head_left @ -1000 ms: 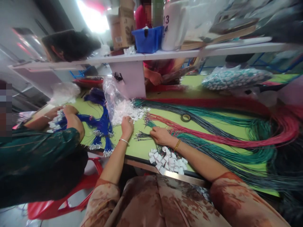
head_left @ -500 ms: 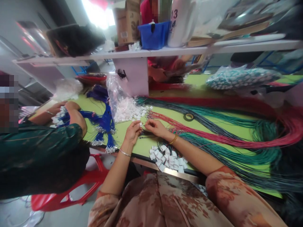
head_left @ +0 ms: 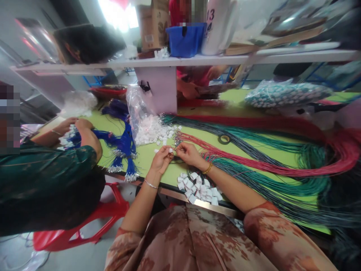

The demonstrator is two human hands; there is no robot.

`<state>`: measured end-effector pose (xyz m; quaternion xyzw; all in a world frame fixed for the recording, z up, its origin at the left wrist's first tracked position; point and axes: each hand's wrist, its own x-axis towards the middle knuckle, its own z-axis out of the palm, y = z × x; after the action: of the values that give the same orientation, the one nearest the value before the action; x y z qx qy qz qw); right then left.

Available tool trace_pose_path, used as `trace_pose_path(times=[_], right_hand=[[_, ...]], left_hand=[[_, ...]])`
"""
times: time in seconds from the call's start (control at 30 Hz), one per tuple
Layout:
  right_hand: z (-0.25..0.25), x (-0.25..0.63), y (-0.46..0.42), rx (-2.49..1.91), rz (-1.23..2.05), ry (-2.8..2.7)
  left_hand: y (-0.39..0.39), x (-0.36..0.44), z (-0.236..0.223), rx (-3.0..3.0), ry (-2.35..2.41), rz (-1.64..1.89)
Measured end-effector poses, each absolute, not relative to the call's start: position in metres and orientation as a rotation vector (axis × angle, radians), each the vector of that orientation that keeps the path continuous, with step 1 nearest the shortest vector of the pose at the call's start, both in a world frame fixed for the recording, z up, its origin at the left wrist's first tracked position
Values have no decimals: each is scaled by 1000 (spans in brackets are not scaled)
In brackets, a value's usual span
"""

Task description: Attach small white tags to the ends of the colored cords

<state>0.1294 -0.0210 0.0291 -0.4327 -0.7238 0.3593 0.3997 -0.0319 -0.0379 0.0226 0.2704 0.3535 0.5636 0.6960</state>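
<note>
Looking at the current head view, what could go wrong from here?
1. The left hand pinches a small white part close to the right hand; it might slip from the fingertips.
2. The white pile lies at the near edge of the table, beside the right forearm; a bump could knock pieces off.
3. The red wires and green wires lie close together; pulling one might snag others.
</note>
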Motion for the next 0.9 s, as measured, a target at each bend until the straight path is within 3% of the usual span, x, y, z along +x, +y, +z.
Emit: trace_pose_path(times=[0.33, 0.7, 0.9], right_hand=[[23, 130, -17, -1108, 1159, -1801], [23, 137, -29, -1192, 785, -2041], [21, 154, 6, -1311, 786, -2142]], left_hand=[[-43, -26, 21, 721, 857, 1271], [-46, -8, 8, 858, 1045, 1332], [-41, -16, 6, 860, 1119, 1227]])
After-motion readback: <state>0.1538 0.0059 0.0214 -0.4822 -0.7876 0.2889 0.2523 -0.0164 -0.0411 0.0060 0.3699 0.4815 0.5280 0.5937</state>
